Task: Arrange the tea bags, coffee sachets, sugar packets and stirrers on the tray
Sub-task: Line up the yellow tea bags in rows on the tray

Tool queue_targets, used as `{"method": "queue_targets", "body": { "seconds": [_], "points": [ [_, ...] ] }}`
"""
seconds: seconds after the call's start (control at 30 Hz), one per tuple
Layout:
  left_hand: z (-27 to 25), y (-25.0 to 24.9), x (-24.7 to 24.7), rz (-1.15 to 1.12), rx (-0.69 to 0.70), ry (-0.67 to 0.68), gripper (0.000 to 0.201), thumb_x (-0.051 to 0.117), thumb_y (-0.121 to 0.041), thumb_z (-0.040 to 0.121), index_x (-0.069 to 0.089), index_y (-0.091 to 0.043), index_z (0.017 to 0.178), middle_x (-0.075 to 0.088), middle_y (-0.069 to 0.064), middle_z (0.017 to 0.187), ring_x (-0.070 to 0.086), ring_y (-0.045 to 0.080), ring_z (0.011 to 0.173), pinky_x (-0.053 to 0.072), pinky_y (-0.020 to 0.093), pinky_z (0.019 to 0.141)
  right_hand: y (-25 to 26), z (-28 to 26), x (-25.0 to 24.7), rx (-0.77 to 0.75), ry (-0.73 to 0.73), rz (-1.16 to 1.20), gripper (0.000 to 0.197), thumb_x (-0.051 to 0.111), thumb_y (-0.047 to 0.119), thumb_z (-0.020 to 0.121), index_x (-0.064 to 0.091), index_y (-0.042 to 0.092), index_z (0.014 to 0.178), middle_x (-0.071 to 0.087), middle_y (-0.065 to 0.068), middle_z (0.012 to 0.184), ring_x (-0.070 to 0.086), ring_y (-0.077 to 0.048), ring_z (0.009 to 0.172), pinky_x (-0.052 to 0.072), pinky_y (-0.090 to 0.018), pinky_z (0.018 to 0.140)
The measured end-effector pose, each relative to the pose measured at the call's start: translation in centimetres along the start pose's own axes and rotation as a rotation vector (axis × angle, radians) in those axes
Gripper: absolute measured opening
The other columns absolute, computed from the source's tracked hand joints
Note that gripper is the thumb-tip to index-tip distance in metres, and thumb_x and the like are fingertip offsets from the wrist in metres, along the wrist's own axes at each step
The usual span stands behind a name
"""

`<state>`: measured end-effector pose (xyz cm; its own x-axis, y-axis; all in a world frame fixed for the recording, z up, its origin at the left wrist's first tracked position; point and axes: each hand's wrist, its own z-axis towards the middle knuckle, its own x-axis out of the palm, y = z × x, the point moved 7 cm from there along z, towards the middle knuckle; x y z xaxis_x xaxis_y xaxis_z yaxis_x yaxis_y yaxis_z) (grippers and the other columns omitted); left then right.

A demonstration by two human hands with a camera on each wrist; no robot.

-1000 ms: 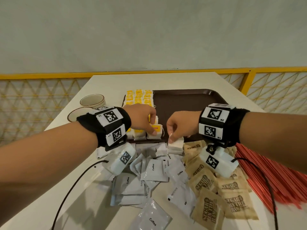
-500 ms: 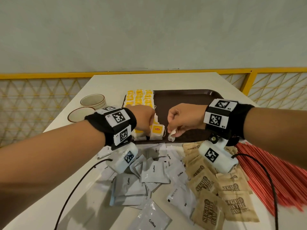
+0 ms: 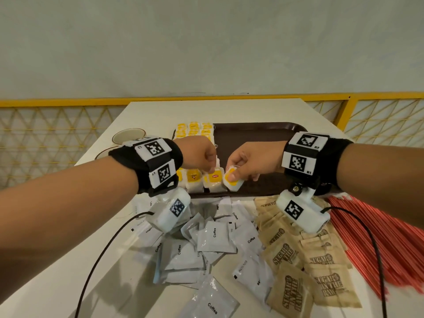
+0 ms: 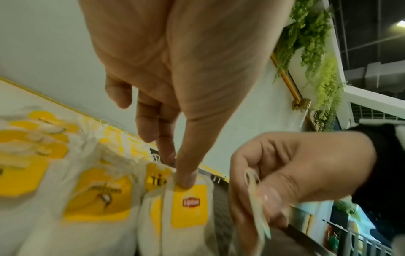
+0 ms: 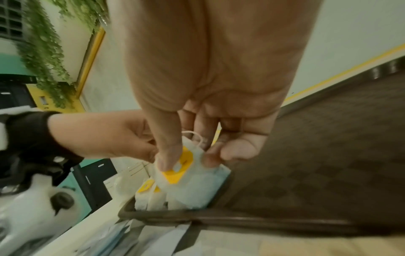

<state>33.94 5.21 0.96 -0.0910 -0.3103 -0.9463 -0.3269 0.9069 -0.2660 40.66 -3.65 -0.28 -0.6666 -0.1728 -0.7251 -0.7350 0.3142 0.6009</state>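
- Right hand (image 3: 249,162) pinches a yellow-tagged tea bag (image 3: 232,180) in its grip, low over the brown tray (image 3: 252,134)'s near edge.
- Left hand (image 3: 198,154) pinches the Lipton tea bag (image 3: 215,180) in the tray's near row.
- Coffee sachets (image 3: 214,237), sugar packets (image 3: 321,260) and red stirrers (image 3: 390,237) lie on the counter (image 3: 160,111).

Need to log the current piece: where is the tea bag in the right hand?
In the head view, the right hand pinches the tea bag at the tray's near edge, right of the Lipton-tagged bag.
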Motion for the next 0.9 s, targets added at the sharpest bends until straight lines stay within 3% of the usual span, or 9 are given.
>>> {"method": "queue_targets", "body": {
  "seconds": [0.1, 0.17, 0.27, 0.37, 0.5, 0.6, 0.77, 0.9],
  "points": [
    [-0.1, 0.5, -0.6, -0.019, -0.02, -0.007, 0.003, 0.071, -0.02, 0.084, 0.071, -0.017, 0.084, 0.064, -0.007, 0.084, 0.058, 0.011, 0.087, 0.041, 0.021, 0.072, 0.4, 0.4, 0.8, -0.025, 0.031, -0.031, 0.007, 0.064, 0.021, 0.09, 0.064, 0.018, 0.096, 0.064, 0.0, 0.086, 0.057, -0.005, 0.075, 0.05, -0.017, 0.064],
    [-0.1, 1.1, -0.7, 0.02, -0.07, -0.009, 0.013, 0.074, -0.023, 0.081, 0.072, -0.015, 0.09, 0.063, -0.008, 0.084, 0.056, 0.01, 0.085, 0.04, 0.02, 0.069, 0.4, 0.9, 1.1, -0.024, 0.02, -0.035, 0.009, 0.064, 0.021, 0.09, 0.064, 0.016, 0.098, 0.063, 0.003, 0.082, 0.058, -0.005, 0.076, 0.05, -0.018, 0.067],
    [-0.1, 1.8, -0.2, 0.128, -0.15, 0.032, 0.023, 0.076, -0.031, 0.078, 0.074, -0.017, 0.097, 0.067, -0.007, 0.098, 0.059, 0.011, 0.095, 0.041, 0.024, 0.072, 0.4, 1.3, 1.0, -0.022, 0.002, -0.07, 0.012, 0.066, 0.024, 0.089, 0.066, 0.015, 0.098, 0.062, -0.003, 0.083, 0.055, -0.01, 0.075, 0.046, -0.018, 0.063],
    [0.1, 1.6, 0.7, 0.142, -0.147, 0.088, 0.025, 0.075, -0.034, 0.079, 0.073, -0.017, 0.099, 0.066, -0.008, 0.095, 0.056, 0.009, 0.091, 0.037, 0.02, 0.063, 0.3, 1.5, 0.8, -0.018, -0.019, -0.109, 0.014, 0.067, 0.025, 0.087, 0.067, 0.016, 0.098, 0.064, -0.009, 0.094, 0.054, -0.013, 0.079, 0.045, -0.019, 0.062],
    [0.5, 1.4, 0.8, 0.116, -0.129, 0.105, 0.016, 0.07, -0.027, 0.084, 0.072, -0.014, 0.094, 0.065, -0.004, 0.091, 0.056, 0.011, 0.088, 0.045, 0.025, 0.078, -0.2, 1.5, 1.1, -0.01, 0.019, -0.108, 0.021, 0.068, 0.025, 0.087, 0.068, 0.012, 0.103, 0.067, -0.017, 0.107, 0.057, -0.011, 0.082, 0.05, -0.02, 0.068],
    [0.8, 1.4, 0.3, 0.088, -0.111, 0.108, 0.012, 0.068, -0.024, 0.086, 0.071, -0.014, 0.089, 0.068, -0.001, 0.096, 0.059, 0.015, 0.094, 0.046, 0.029, 0.083, -0.1, 1.4, 1.2, -0.037, 0.02, -0.102, 0.024, 0.07, 0.025, 0.085, 0.069, 0.01, 0.104, 0.069, -0.016, 0.103, 0.057, -0.007, 0.075, 0.05, -0.019, 0.067],
    [1.4, 1.8, -0.8, 0.111, -0.137, 0.076, 0.009, 0.068, -0.024, 0.085, 0.071, -0.015, 0.086, 0.065, -0.003, 0.087, 0.053, 0.008, 0.078, 0.04, 0.02, 0.066, 0.6, 1.5, 1.1, -0.083, 0.024, -0.101, 0.015, 0.069, 0.025, 0.086, 0.07, 0.017, 0.098, 0.068, -0.008, 0.087, 0.056, -0.003, 0.067, 0.046, -0.016, 0.06],
    [2.0, 2.1, -0.4, 0.129, -0.164, 0.105, 0.01, 0.07, -0.024, 0.083, 0.072, -0.014, 0.087, 0.066, -0.002, 0.086, 0.055, 0.012, 0.081, 0.044, 0.026, 0.075, 0.8, 2.1, 1.7, -0.1, 0.03, -0.141, 0.013, 0.065, 0.024, 0.089, 0.072, 0.021, 0.1, 0.067, -0.005, 0.079, 0.055, -0.003, 0.063, 0.043, -0.014, 0.056]
  ]
}}
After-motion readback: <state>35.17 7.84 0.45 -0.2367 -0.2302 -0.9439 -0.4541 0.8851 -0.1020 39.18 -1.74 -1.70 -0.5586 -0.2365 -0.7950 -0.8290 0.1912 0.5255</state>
